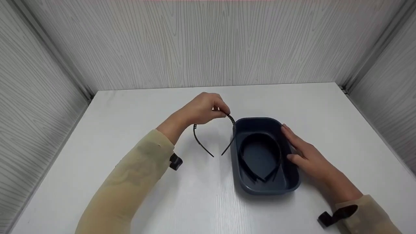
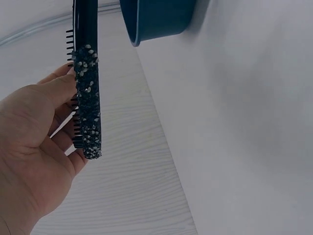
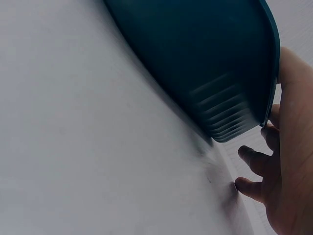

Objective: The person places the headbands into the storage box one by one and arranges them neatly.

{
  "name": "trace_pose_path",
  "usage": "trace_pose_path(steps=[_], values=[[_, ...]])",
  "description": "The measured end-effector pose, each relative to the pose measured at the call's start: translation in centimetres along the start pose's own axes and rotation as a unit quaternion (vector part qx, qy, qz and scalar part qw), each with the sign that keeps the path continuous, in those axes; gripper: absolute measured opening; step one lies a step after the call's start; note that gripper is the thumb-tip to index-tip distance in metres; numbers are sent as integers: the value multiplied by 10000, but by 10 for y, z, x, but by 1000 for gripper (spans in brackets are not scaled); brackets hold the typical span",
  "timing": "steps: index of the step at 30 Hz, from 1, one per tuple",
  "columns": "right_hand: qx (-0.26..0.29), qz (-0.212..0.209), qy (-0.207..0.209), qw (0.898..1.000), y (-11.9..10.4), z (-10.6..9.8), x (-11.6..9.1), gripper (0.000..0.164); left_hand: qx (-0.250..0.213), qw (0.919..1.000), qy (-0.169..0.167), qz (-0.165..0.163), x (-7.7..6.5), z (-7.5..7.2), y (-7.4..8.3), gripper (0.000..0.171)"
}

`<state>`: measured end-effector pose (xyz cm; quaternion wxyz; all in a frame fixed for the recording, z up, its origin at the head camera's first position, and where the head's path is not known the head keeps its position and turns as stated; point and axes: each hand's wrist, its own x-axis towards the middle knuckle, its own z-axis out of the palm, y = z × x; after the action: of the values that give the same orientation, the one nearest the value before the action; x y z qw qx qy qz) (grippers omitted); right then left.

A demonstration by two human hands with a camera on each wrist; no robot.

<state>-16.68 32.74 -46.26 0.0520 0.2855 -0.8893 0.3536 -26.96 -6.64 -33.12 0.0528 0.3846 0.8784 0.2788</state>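
My left hand (image 1: 208,109) pinches a thin black headband (image 1: 231,120) between thumb and fingers, near its top; the two free ends hang down beside the bin's left wall. In the left wrist view the headband (image 2: 88,103) has small comb teeth along its inner side and pale stones on its outer face. The dark blue bin (image 1: 243,187) sits on the table, with dark headbands (image 1: 279,152) nested on its floor. My right hand (image 1: 305,156) rests at the bin's right rim, its fingers spread, some touching the rim in the right wrist view.
The white tabletop (image 1: 198,201) ends at a wood-grain back wall (image 1: 208,45), with side walls at left and right. Black straps with small mounts show at both wrists, over beige sleeves (image 1: 130,182).
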Motion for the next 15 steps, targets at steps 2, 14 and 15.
trace_pose_path(steps=[2, 14, 15], values=[[-5, 8, 3, 10000, 0, 0, 0, 84, -3, 10000, -24, 79, 4, 2, 5, 16], [61, -47, 61, 10000, 2, 0, 0, 84, 5, 9988, -75, 488, 25, 13, 31, 16], [65, -49, 61, 9999, 2, 0, 0, 84, 14, 9986, -80, 525, 26, 14, 33, 16]])
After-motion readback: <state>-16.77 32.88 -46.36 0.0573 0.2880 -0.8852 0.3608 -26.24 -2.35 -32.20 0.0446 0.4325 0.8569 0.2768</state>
